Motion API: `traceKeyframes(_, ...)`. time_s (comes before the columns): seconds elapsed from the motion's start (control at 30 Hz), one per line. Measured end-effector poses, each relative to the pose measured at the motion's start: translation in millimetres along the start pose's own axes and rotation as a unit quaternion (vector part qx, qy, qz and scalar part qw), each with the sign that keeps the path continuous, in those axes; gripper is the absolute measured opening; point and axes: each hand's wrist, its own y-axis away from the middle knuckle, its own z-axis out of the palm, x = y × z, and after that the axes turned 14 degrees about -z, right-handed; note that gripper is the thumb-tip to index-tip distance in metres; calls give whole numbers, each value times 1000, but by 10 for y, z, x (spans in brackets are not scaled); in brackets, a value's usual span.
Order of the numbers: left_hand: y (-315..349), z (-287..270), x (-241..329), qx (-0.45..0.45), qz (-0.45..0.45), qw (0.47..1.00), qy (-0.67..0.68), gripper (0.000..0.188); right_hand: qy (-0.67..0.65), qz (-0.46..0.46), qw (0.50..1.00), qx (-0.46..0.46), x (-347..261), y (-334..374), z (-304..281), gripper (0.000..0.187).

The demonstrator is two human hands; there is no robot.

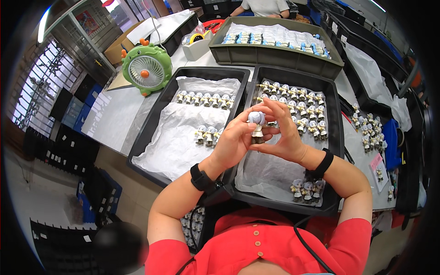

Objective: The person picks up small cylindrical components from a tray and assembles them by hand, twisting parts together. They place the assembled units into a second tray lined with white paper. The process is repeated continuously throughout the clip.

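A small figurine (pixel 256 123) with pale grey-lilac hair, white clothes and a dark base stands upright between my two hands, its back to me. The thumb and fingers of my left hand (pixel 230 143) close on its left side. My right hand (pixel 289 140) curves round it, thumb at the base and fingertips above the head. Beneath my hands lies the right black tray (pixel 338 137), with rows of similar figurines (pixel 301 107) at its far end and three figurines (pixel 307 191) in its near right corner. The left black tray (pixel 201 72) holds one far row and a few figurines (pixel 206 134) near my left hand.
A green fan (pixel 145 68) stands left of the trays, with a tape dispenser (pixel 197 43) farther back. An olive crate (pixel 275 57) of blue-and-white figurines is at the far side, a person (pixel 266 7) behind it. More figurines (pixel 369 130) and a blue bin (pixel 393 144) are at right.
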Motion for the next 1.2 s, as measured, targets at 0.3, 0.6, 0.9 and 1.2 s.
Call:
traceKeyframes(0.3,-16,-10,1,-32,2,999,29,50,14,-18,1000,-10,17,-23,-27,96)
traceKeyframes(0.6,-20,-17,-11,-21,0,999,24,50,-11,12,1000,1,20,8,0,92)
traceKeyframes(0.9,-14,-13,-3,-31,-5,999,44,45,-5,6,1000,1,57,30,8,89)
traceKeyframes(1.2,-16,-14,-6,-30,-6,998,56,43,5,2,1000,-5,43,20,-8,88)
